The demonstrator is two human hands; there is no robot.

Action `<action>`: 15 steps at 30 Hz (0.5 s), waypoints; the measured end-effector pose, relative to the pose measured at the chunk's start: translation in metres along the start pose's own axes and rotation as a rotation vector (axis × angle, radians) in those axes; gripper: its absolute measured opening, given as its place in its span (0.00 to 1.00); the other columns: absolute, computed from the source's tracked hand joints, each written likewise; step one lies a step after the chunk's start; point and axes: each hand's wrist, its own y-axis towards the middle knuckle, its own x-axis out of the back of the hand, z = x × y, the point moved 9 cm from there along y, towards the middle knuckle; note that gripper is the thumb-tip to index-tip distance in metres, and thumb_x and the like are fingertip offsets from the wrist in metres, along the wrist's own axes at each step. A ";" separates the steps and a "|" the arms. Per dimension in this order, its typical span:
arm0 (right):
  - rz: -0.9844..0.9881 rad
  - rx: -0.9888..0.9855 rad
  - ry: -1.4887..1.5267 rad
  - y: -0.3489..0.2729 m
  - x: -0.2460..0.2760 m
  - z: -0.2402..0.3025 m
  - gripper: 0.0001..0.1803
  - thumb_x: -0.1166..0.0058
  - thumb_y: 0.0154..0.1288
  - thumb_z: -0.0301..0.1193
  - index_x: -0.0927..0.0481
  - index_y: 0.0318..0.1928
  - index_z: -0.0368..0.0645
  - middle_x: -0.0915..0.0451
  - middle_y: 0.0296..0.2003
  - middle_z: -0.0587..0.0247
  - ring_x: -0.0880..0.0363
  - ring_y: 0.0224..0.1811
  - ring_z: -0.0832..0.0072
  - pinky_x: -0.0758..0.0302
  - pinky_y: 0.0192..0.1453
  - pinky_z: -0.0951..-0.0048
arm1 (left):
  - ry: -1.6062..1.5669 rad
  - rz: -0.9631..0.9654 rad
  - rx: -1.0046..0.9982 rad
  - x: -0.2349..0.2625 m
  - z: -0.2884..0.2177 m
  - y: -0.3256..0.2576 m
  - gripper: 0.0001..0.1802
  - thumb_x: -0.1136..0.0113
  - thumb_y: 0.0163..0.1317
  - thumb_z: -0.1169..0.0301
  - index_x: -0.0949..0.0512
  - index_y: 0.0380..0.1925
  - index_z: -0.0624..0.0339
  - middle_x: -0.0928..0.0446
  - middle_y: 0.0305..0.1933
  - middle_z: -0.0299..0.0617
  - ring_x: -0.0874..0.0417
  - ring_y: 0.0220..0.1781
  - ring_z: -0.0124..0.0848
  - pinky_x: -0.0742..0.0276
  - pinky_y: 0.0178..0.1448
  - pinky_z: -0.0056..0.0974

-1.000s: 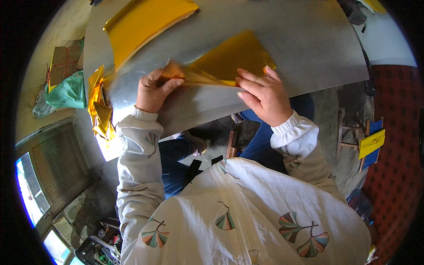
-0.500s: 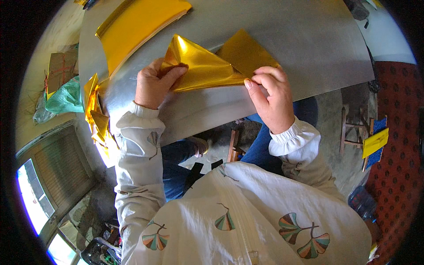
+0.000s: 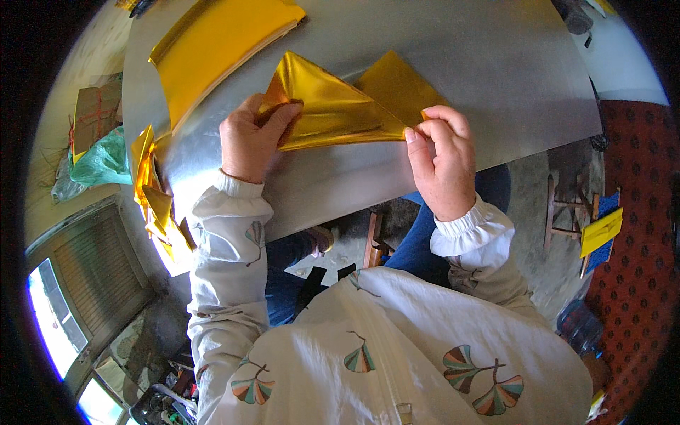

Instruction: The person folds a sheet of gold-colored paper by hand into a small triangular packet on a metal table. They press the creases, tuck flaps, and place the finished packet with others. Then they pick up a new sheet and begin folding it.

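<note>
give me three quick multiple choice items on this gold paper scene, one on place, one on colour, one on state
1. Where does the flat stack of shiny gold sheets lie?
A. on the grey metal table, beyond the left hand
B. on the floor
C. on the lap

2. What colour is the folded foil sheet in the hands?
A. silver
B. gold
C. green

3. How does the right hand hold the folded foil sheet?
A. flat palm on top
B. not touching it
C. pinching its pointed corner

Answers: 1 A, the stack rests at the table's far left; 2 B, it gleams gold; 3 C, thumb and fingertips close on the tip.
</note>
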 end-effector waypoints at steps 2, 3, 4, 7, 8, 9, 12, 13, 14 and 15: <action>-0.009 0.038 -0.065 0.001 0.002 0.003 0.09 0.41 0.59 0.30 0.25 0.33 0.39 0.26 0.43 0.51 0.26 0.44 0.53 0.31 0.50 0.57 | -0.069 -0.013 0.013 -0.003 0.000 0.000 0.17 0.30 0.57 0.60 0.19 0.31 0.66 0.20 0.22 0.42 0.24 0.23 0.22 0.26 0.29 0.31; -0.012 0.042 -0.080 0.002 0.002 0.004 0.09 0.41 0.59 0.30 0.25 0.33 0.39 0.26 0.43 0.51 0.26 0.44 0.53 0.31 0.50 0.56 | -0.058 -0.032 -0.005 -0.003 -0.003 -0.001 0.18 0.30 0.57 0.60 0.19 0.31 0.66 0.20 0.23 0.43 0.23 0.23 0.23 0.26 0.29 0.31; -0.014 0.045 -0.095 0.002 0.002 0.005 0.09 0.41 0.59 0.30 0.25 0.33 0.39 0.26 0.43 0.51 0.26 0.44 0.53 0.31 0.50 0.56 | -0.047 -0.049 -0.022 -0.002 -0.006 -0.002 0.18 0.30 0.57 0.59 0.19 0.31 0.66 0.19 0.23 0.44 0.22 0.24 0.23 0.25 0.30 0.31; -0.006 0.039 -0.132 0.003 0.001 0.007 0.08 0.42 0.59 0.31 0.25 0.32 0.39 0.25 0.43 0.51 0.26 0.44 0.53 0.31 0.50 0.55 | 0.107 -0.080 -0.024 0.002 -0.011 -0.002 0.19 0.29 0.56 0.59 0.18 0.31 0.66 0.18 0.25 0.45 0.19 0.25 0.26 0.24 0.31 0.32; 0.001 0.034 -0.142 0.004 0.000 0.006 0.08 0.42 0.59 0.31 0.25 0.32 0.39 0.25 0.43 0.51 0.26 0.44 0.53 0.31 0.50 0.55 | 0.164 -0.098 -0.052 0.004 -0.016 -0.003 0.19 0.29 0.56 0.58 0.18 0.31 0.66 0.18 0.25 0.46 0.18 0.26 0.27 0.23 0.31 0.32; 0.007 0.017 -0.136 0.004 -0.001 0.005 0.08 0.42 0.59 0.31 0.25 0.32 0.39 0.25 0.43 0.51 0.26 0.44 0.53 0.32 0.50 0.55 | 0.185 -0.109 -0.036 0.004 -0.016 -0.003 0.19 0.29 0.55 0.58 0.18 0.32 0.65 0.17 0.25 0.46 0.17 0.26 0.28 0.23 0.31 0.32; 0.023 -0.030 -0.115 0.006 -0.003 0.002 0.08 0.41 0.58 0.31 0.24 0.31 0.39 0.25 0.43 0.50 0.26 0.44 0.53 0.32 0.50 0.55 | 0.180 -0.173 -0.061 0.006 -0.022 -0.005 0.19 0.28 0.54 0.58 0.18 0.34 0.64 0.17 0.27 0.47 0.15 0.28 0.33 0.21 0.33 0.34; 0.027 -0.041 -0.105 0.006 -0.004 0.000 0.08 0.41 0.58 0.31 0.24 0.31 0.39 0.25 0.43 0.50 0.26 0.44 0.53 0.32 0.50 0.55 | 0.163 -0.193 -0.045 0.008 -0.022 -0.006 0.19 0.28 0.54 0.58 0.18 0.35 0.63 0.16 0.29 0.48 0.15 0.30 0.35 0.20 0.34 0.35; 0.031 -0.053 -0.094 0.006 -0.004 -0.001 0.08 0.41 0.58 0.31 0.24 0.30 0.39 0.25 0.43 0.50 0.26 0.44 0.53 0.32 0.50 0.55 | 0.153 -0.209 0.004 0.009 -0.019 -0.008 0.19 0.28 0.53 0.58 0.18 0.37 0.63 0.16 0.31 0.49 0.14 0.32 0.37 0.19 0.36 0.37; 0.027 -0.047 -0.091 0.007 -0.004 0.000 0.08 0.41 0.58 0.31 0.24 0.30 0.39 0.25 0.43 0.50 0.26 0.44 0.53 0.32 0.50 0.55 | 0.212 -0.246 -0.047 0.012 -0.026 -0.010 0.19 0.29 0.54 0.59 0.18 0.39 0.61 0.17 0.36 0.50 0.15 0.38 0.39 0.20 0.42 0.39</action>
